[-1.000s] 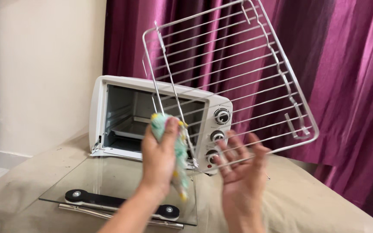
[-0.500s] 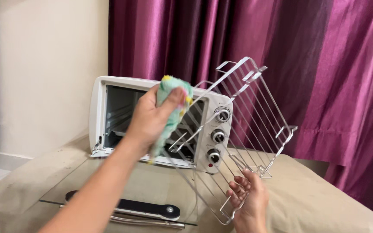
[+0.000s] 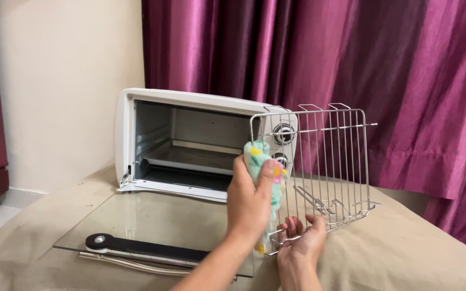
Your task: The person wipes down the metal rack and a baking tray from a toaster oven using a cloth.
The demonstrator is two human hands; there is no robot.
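Currently:
Left hand [image 3: 250, 200]: gripping a green cloth [image 3: 265, 172], pressing the rack's left edge.
Right hand [image 3: 299, 245]: pinching the rack's bottom edge.
Rack [image 3: 324, 161]: standing upright, bars running vertically, right of the oven [image 3: 152, 140].

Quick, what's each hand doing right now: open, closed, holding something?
Left hand: closed around a green and yellow cloth, pressed against the wire rack.
Right hand: fingers curled on the wire rack's bottom edge, holding it upright.

Cloth [image 3: 265, 161] against upright wire rack [image 3: 324, 161]
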